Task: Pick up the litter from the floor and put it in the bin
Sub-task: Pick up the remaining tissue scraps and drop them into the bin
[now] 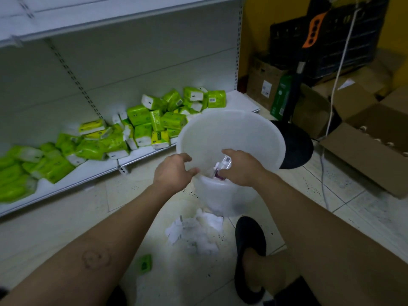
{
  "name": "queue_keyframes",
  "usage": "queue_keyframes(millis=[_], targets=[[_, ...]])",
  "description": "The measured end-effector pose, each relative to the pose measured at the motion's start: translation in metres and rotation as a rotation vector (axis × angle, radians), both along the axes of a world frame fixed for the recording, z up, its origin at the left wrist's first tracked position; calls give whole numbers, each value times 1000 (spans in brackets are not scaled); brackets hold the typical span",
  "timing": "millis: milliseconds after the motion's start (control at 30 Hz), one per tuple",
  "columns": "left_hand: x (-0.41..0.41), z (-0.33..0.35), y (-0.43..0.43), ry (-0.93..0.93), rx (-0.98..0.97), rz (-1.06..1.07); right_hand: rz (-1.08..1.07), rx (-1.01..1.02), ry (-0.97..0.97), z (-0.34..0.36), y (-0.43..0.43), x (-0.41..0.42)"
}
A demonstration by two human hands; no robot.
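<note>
White translucent bin [231, 133] tilted, mouth toward the viewer — crumpled white litter [194, 233] just beneath it, perhaps tissues.

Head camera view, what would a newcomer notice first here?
A tilted white bin is mid-frame, the left hand gripping its near rim and the right hand holding a wrapper inside it. Crumpled paper lies on the floor below, and green packs crowd the low shelf at left.

Dim greenish light, soft blur, wide-angle bending at edges
</note>
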State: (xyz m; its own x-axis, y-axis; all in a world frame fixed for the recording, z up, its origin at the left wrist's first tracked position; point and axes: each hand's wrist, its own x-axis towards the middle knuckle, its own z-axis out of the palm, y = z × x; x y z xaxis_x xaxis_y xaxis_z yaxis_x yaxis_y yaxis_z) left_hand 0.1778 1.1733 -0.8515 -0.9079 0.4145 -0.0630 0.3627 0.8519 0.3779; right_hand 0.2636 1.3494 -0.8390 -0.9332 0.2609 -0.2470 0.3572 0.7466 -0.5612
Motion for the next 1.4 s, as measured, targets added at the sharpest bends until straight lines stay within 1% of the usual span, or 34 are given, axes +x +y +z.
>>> queue_keyframes(millis=[133, 233, 300, 367, 433, 500, 600, 833, 1000, 1100, 1233, 1300, 1367, 1400], targets=[[13, 6, -47, -20, 49, 76, 54, 34, 13, 7, -39, 7], [25, -2, -86, -56, 59, 140, 165, 81, 10, 2, -85, 12], [32, -14, -109, -86, 55, 167, 282, 126, -36, -12, -115, 17], [36, -28, -129, -115, 36, 187, 380, 182, -125, -30, -138, 19], [39, -44, -147, -152, 2, 211, 434, 247, -209, -48, -148, 16], [41, -60, -163, -191, -35, 227, 413, 244, -262, -64, -151, 8], [42, -90, -183, -273, -64, 266, 345, 155, -343, -95, -155, -3], [38, -185, -223, -523, -137, 298, 363, 127, -509, -201, -177, -15], [31, -255, -235, -618, -188, 348, 401, 169, -506, -268, -188, -40], [29, -295, -235, -657, -187, 360, 494, 276, -466, -306, -192, -58], [29, -339, -229, -767, -169, 363, 551, 414, -370, -347, -196, -77], [30, -351, -225, -749, -203, 371, 554, 433, -348, -363, -196, -80], [31, -359, -223, -667, -237, 406, 565, 472, -316, -373, -198, -76], [31, -361, -223, -635, -237, 415, 572, 498, -266, -377, -199, -73]])
